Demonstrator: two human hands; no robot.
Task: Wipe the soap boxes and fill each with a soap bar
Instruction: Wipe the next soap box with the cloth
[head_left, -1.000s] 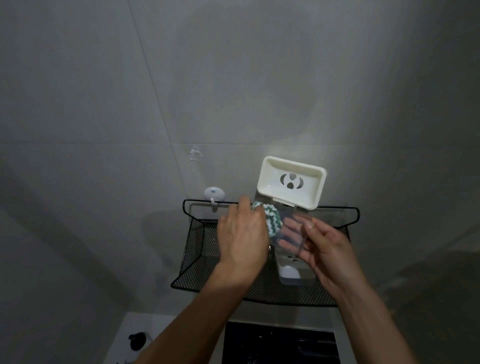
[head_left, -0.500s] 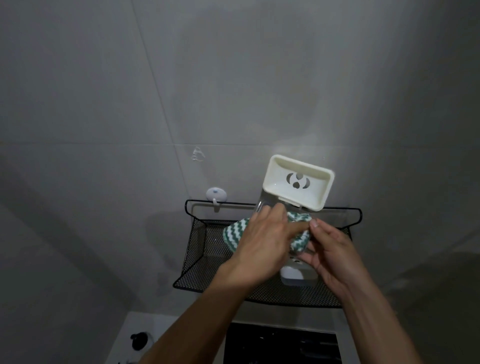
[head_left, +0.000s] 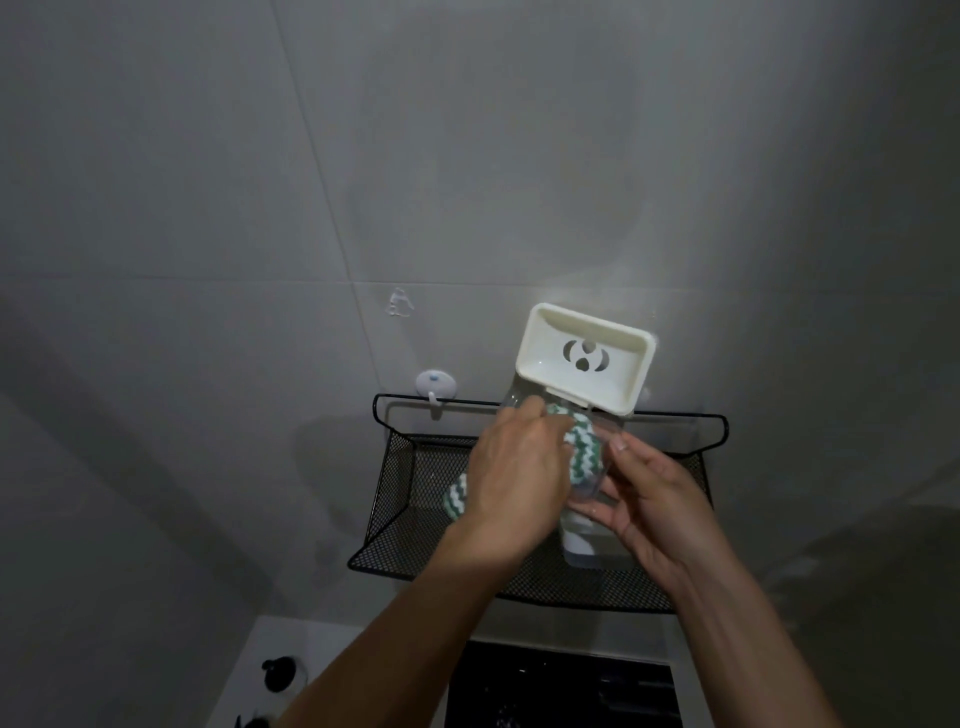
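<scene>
A: Going left to right, what is hard to make out?

B: At the lower left a small black knob (head_left: 279, 673) sits on a pale ledge, too dark to identify. The dark panel (head_left: 563, 686) at the bottom centre is cut off by the frame edge, and its contents are only murky shapes.

A: And the hands?

B: The left hand (head_left: 519, 478), at centre, has its fingers curled round a green-and-white zigzag cloth (head_left: 584, 447), pressing it into a clear soap box (head_left: 597, 462). The hand covers much of the cloth; one end shows below the wrist. The right hand (head_left: 654, 499) grips the clear box from the right, fingers bent round its edge. The box is transparent, so its outline is faint. Something white (head_left: 579, 540) lies beneath it, unclear.

A: The other box?

B: A white soap box (head_left: 584, 358) sits just above the hands, right of centre, with cut-outs in its base.

A: The room?

B: Grey tiled wall (head_left: 208, 182), dim, with a white hook (head_left: 435, 385) left of centre. A black mesh shelf (head_left: 410, 499) juts out under the hands.

A: Open space?

B: The shelf's left half lies bare; its rim runs close behind the hands.
</scene>
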